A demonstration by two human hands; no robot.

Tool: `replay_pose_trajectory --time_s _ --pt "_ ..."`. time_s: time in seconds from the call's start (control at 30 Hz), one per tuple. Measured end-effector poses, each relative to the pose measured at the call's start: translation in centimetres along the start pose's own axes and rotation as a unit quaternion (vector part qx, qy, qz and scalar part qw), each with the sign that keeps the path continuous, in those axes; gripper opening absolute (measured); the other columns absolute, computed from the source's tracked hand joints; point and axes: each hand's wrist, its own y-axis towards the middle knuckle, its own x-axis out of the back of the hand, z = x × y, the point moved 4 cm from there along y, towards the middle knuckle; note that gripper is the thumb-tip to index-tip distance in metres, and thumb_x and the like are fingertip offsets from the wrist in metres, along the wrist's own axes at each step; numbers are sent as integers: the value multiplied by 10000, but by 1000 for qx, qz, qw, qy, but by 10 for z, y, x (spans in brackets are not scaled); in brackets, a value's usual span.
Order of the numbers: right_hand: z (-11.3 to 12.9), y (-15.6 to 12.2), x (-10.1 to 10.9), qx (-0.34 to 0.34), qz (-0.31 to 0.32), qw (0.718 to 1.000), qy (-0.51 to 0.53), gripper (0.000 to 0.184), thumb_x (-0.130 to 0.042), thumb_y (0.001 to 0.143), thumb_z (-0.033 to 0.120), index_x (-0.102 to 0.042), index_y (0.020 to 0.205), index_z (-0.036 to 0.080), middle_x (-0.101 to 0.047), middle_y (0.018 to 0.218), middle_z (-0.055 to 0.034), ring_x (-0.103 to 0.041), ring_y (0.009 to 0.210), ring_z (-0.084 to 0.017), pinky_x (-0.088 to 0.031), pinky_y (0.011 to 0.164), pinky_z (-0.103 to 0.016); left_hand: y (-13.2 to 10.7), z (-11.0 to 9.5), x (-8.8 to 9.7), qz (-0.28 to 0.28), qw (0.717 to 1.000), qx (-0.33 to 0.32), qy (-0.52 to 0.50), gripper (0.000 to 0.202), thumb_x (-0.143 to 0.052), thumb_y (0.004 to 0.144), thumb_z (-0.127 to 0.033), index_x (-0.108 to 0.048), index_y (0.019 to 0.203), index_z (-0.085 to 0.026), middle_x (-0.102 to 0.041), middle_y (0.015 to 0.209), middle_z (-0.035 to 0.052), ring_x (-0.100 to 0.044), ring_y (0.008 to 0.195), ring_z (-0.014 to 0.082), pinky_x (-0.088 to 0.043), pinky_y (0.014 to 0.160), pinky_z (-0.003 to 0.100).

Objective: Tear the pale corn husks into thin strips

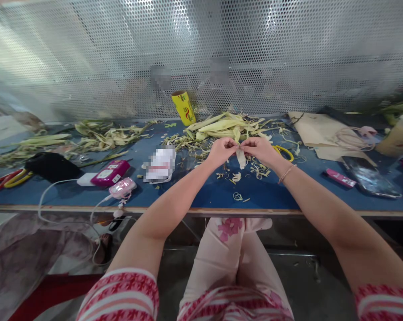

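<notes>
Over the blue table, my left hand and my right hand meet fingertip to fingertip. Both pinch a pale green strip of corn husk, whose wide end hangs below the fingers; its upper end rises just above them. Right behind my hands lies a heap of corn husks, with thin curled shreds around it. Small husk scraps are scattered on the table under my hands. Yellow-handled scissors show in part beside my right wrist, their blades hidden.
A yellow cardboard tube stands tilted by the perforated metal panel. Left are more husks, a black cloth-like item, a magenta device and a white cable. Right are a phone, a pink box and brown paper.
</notes>
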Motion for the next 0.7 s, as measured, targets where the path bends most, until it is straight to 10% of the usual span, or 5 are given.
replay_pose_trajectory --time_s 0.27,0.7 --pt "0 1 2 34 20 999 -16 194 -865 639 216 -682 695 184 -679 643 10 -617 611 -112 -541 657 -261 -4 -1 -2 34 995 66 -62 122 -657 787 -65 -650 682 -126 -669 575 -10 -636 543 100 -582 666 278" --pt "3 2 3 56 3 997 -52 175 -843 675 237 -677 696 190 -695 663 -5 -636 634 -125 -563 654 -265 -2 -6 1 31 999 -12 -42 62 -691 753 -84 -660 713 -120 -661 600 -11 -611 561 87 -541 623 243"
